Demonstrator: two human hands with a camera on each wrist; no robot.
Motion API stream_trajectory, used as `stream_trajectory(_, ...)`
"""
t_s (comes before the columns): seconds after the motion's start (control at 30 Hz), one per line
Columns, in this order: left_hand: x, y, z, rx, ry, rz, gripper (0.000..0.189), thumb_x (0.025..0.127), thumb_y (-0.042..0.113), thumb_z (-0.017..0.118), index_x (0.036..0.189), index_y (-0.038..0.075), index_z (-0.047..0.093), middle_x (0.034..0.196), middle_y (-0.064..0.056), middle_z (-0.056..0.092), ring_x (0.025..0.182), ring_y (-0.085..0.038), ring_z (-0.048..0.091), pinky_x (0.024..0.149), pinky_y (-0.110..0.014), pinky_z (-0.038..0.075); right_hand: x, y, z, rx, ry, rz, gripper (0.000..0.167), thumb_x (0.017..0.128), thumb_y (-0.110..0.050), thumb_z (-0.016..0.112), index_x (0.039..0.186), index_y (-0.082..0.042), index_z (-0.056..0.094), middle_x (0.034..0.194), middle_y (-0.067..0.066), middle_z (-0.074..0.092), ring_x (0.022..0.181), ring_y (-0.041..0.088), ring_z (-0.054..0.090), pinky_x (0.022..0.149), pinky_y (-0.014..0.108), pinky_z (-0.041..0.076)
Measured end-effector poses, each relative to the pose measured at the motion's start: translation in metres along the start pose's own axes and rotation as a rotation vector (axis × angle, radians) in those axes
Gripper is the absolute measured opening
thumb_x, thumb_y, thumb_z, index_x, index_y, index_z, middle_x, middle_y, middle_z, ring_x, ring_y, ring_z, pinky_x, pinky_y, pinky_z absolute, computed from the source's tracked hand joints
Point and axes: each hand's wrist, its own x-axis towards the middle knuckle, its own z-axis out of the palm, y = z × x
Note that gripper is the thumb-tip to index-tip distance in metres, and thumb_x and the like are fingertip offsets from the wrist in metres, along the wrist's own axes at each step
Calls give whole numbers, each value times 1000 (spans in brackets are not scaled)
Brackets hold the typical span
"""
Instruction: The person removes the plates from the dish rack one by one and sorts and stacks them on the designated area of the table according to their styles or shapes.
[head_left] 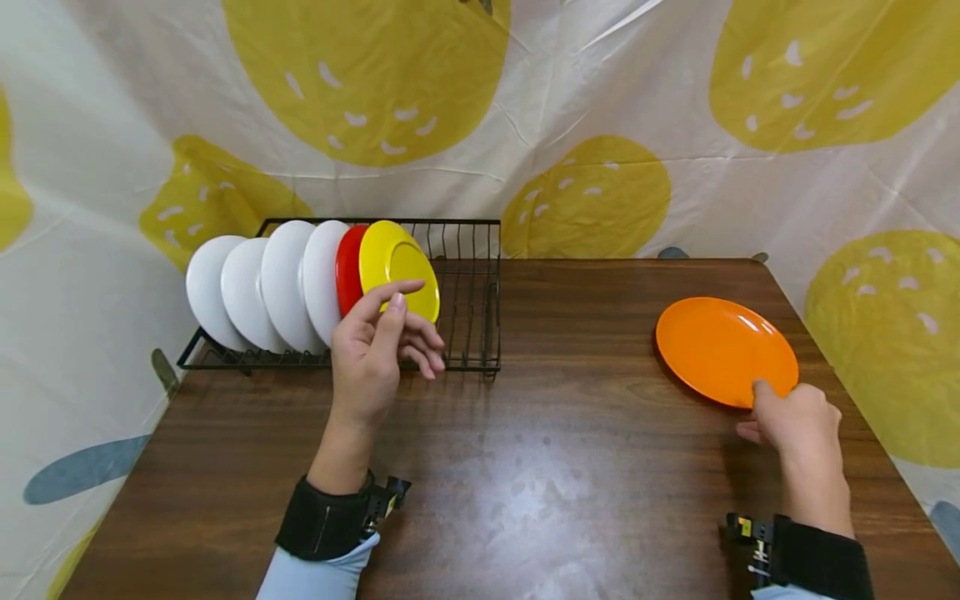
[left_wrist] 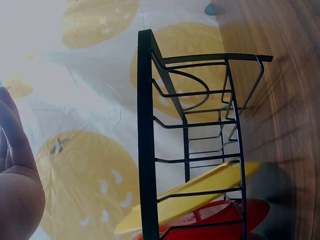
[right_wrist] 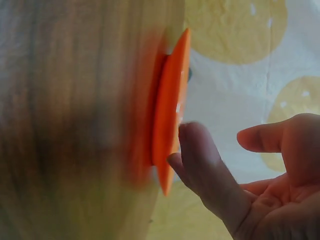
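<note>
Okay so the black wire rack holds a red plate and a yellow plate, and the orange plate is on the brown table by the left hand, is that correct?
Not the hand: the head view shows the orange plate on the brown table by the right hand. The rest is correct.

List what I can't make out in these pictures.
Head view: most of the red plate, hidden behind the yellow plate; the yellow plate's lower left, behind the left hand.
Left wrist view: part of the left hand, cut off by the left edge.
Right wrist view: fine grain of the table, smeared by blur; whether the right hand touches the orange plate, as they overlap here.
</note>
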Motion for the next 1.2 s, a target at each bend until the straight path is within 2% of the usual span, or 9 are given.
stream_trajectory(0.1, 0, 0, -1, 9, 10, -10, 28, 114, 12, 44, 129, 3, 66, 75, 1, 75, 53, -16, 69, 48, -25, 59, -3, -4, 0, -55, 74, -42, 85, 110, -52, 31, 155, 20, 29, 79, 15, 80, 131, 52, 60, 114, 71, 38)
stream_trajectory(0.13, 0, -1, -2, 13, 14, -14, 28, 114, 12, 44, 129, 2, 66, 75, 1, 75, 53, -16, 69, 48, -25, 59, -4, -7, 0, -58, 96, -56, 87, 110, -53, 30, 158, 20, 24, 91, 21, 81, 137, 57, 52, 115, 72, 38)
stream_trajectory(0.23, 0, -1, -3, 18, 21, -21, 29, 114, 12, 44, 129, 0, 66, 75, 0, 75, 53, -16, 69, 48, -25, 60, -8, -17, 2, -50, 150, -102, 88, 110, -57, 30, 160, 15, 26, 129, 35, 69, 141, 62, 40, 116, 73, 38)
stream_trajectory(0.33, 0, -2, -5, 21, 24, -26, 29, 114, 13, 45, 129, 0, 66, 75, 0, 75, 53, -16, 69, 48, -25, 60, -13, -31, 7, -23, 173, -156, 88, 109, -60, 31, 162, 11, 28, 152, 39, 50, 144, 61, 37, 115, 72, 42)
stream_trajectory(0.53, -1, -2, -6, 26, 26, -30, 28, 114, 13, 45, 129, 1, 66, 75, 0, 75, 53, -16, 70, 49, -25, 60, -25, -62, 25, 45, 229, -339, 80, 110, -55, 40, 161, 7, 35, 148, 33, 58, 135, 51, 57, 109, 66, 52)
stream_trajectory(0.73, -2, -3, -6, 32, 30, -33, 28, 114, 13, 45, 129, 0, 66, 75, 1, 76, 53, -16, 69, 49, -25, 60, -45, -95, 39, 65, 258, -466, 73, 111, -51, 44, 157, 6, 42, 148, 29, 58, 135, 47, 60, 111, 63, 53)
stream_trajectory(1.07, -3, -6, -5, 54, 38, -36, 29, 114, 13, 46, 129, -4, 64, 74, 1, 75, 53, -16, 69, 48, -26, 60, -77, -142, 65, 154, 218, -657, 68, 109, -51, 53, 154, 0, 49, 142, 21, 64, 129, 39, 66, 111, 57, 56)
stream_trajectory(1.2, -3, -8, -8, 54, 63, -44, 28, 113, 13, 47, 128, -3, 65, 74, 0, 75, 52, -17, 69, 47, -26, 60, -82, -149, 69, 196, 175, -680, 67, 109, -49, 54, 154, 0, 48, 143, 20, 63, 129, 37, 65, 113, 54, 55)
